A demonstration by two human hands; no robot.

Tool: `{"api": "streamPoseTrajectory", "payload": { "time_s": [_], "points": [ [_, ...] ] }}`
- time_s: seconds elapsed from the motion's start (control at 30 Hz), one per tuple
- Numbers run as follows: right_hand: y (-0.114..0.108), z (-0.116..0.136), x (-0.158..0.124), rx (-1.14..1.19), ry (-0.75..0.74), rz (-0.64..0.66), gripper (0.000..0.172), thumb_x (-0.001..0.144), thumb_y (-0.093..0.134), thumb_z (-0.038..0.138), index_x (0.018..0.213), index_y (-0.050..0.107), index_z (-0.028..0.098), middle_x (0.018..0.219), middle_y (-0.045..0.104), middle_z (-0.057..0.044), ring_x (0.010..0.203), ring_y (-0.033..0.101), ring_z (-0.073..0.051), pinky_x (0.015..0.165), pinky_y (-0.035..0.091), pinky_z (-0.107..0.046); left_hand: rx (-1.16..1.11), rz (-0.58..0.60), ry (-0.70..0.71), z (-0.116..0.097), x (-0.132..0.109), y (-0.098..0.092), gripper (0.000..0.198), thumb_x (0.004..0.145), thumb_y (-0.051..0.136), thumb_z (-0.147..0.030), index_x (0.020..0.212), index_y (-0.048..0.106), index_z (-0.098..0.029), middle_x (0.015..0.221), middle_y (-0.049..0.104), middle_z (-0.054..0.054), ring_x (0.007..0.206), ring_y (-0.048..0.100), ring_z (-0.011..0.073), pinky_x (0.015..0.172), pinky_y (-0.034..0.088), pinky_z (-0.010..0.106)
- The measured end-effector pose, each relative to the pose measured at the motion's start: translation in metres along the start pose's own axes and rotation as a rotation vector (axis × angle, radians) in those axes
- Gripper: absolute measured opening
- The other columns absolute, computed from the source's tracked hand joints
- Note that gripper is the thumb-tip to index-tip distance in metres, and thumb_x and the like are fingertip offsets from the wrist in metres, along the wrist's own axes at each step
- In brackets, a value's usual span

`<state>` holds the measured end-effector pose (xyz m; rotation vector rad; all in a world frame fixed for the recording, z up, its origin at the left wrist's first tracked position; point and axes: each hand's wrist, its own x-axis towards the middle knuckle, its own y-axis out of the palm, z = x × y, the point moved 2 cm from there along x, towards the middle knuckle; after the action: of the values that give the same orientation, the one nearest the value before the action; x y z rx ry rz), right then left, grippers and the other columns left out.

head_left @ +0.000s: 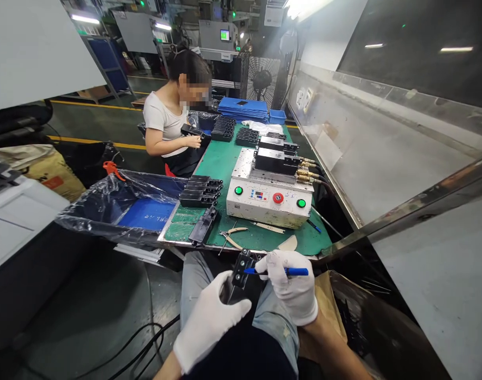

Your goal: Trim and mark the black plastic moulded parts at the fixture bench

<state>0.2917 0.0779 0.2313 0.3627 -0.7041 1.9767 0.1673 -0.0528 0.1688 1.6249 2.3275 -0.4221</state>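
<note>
My left hand [211, 319], in a white glove, grips a black plastic housing [242, 268] above my lap. Its end with round metal inserts is tilted up toward me; the lower portion is hidden by the hand. My right hand [292, 287], also gloved, pinches a blue pen-shaped tool [297, 272]. The tool's tip points left and meets or nearly meets the end of the housing; contact is hard to judge. Just beyond my hands, at the table edge, lie pliers-like cutters [233, 230] and a single black housing [203, 226].
A white machine [269, 203] with green buttons and a red knob stands on the green table [225, 161], a black housing clamped on top. Stacked housings [201, 191] sit at left. A bag-lined blue bin [146, 214] adjoins the table. A co-worker [165, 116] holds another housing.
</note>
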Motion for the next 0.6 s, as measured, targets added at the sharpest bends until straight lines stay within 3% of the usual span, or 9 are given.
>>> {"api": "streamPoseTrajectory", "payload": {
  "time_s": [0.33, 0.6],
  "points": [
    [0.013, -0.006, -0.008, -0.099, -0.070, 0.088, 0.040, 0.103, 0.052, 0.022, 0.068, 0.069, 0.018, 0.062, 0.073, -0.003, 0.051, 0.067, -0.012, 0.055, 0.055, -0.023, -0.040, -0.002, 0.050, -0.001, 0.003, -0.001, 0.054, 0.079, 0.078, -0.039, 0.125, 0.062, -0.017, 0.128, 0.075, 0.013, 0.124, 0.065, 0.0330, 0.106, 0.048, 0.042],
    [0.011, -0.006, -0.010, -0.179, -0.258, 0.043, 0.033, 0.100, 0.055, 0.017, 0.070, 0.066, 0.020, 0.058, 0.067, 0.000, 0.052, 0.065, -0.013, 0.057, 0.051, -0.025, -0.064, -0.014, 0.050, 0.007, 0.005, -0.001, 0.054, 0.080, 0.079, -0.039, 0.126, 0.062, -0.018, 0.132, 0.074, 0.013, 0.123, 0.066, 0.0315, 0.104, 0.050, 0.041]
  ]
}}
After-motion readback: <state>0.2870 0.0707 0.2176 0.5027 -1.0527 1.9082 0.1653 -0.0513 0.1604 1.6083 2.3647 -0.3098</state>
